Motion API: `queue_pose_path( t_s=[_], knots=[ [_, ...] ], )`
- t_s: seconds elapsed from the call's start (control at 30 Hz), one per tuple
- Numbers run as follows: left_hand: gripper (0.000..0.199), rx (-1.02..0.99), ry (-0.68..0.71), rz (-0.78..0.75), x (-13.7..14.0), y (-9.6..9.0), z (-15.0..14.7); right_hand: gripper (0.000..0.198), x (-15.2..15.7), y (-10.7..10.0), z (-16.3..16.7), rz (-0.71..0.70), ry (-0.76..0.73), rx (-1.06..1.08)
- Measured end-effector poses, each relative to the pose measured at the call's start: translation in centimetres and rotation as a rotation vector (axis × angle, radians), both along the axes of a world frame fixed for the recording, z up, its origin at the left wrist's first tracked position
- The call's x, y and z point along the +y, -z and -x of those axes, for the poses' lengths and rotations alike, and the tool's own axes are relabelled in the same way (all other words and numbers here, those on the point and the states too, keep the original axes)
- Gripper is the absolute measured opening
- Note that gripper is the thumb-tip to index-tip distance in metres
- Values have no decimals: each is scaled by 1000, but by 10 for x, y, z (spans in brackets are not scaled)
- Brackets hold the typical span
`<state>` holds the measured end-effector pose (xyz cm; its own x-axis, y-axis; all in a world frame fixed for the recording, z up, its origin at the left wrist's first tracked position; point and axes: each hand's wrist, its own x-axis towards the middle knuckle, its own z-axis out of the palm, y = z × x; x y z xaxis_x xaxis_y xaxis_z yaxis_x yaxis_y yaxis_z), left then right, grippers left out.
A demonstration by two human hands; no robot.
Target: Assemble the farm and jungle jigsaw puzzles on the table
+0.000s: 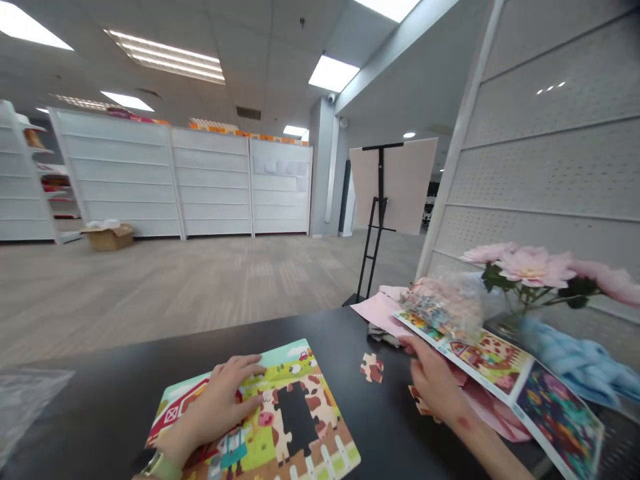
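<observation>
My left hand (225,400) lies with spread fingers on a partly assembled farm jigsaw puzzle (320,373), across its barn side. The puzzle has a dark gap in the middle of a brown-and-white cow, where the table shows through. Beyond the puzzle's right edge, a loose puzzle piece (372,368) lies by itself. Farther right is my right hand (435,377), its index finger extended towards the folded picture sheet (525,373). More brown-patterned puzzle pieces (419,401) show partly beneath this hand. I see nothing held in it.
On the black table (200,357), a clear bag of puzzle pieces (445,307) lies on the sheet. Pink paper (380,313), a blue cloth (580,360) and a vase of pink flowers (535,267) are at the right. Clear plastic (30,407) lies at the left.
</observation>
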<state>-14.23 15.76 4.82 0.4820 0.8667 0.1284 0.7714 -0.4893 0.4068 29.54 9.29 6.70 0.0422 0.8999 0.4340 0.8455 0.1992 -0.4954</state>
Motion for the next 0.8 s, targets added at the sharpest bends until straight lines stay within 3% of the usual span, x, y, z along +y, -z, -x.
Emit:
queue_pose_path(
  t_s=[0.1,0.23,0.43,0.63,0.7,0.8],
  knots=[
    [40,-18,7,-19,1,3,1,42,-45,23,-61,74,163,-78],
    [39,-27,9,-36,3,9,2,54,-85,38,-77,224,56,-138],
    [38,-54,12,-33,-1,6,2,52,-60,11,-50,298,-30,-40],
    [37,-98,-9,-20,-5,-3,1,39,-34,12,-58,293,-104,-47],
    [36,-110,-13,-18,-5,-3,0,38,-32,8,-44,300,-150,-54],
    [36,-120,-9,-14,-5,-1,0,36,-30,-5,5,276,-294,-68]
  ],
)
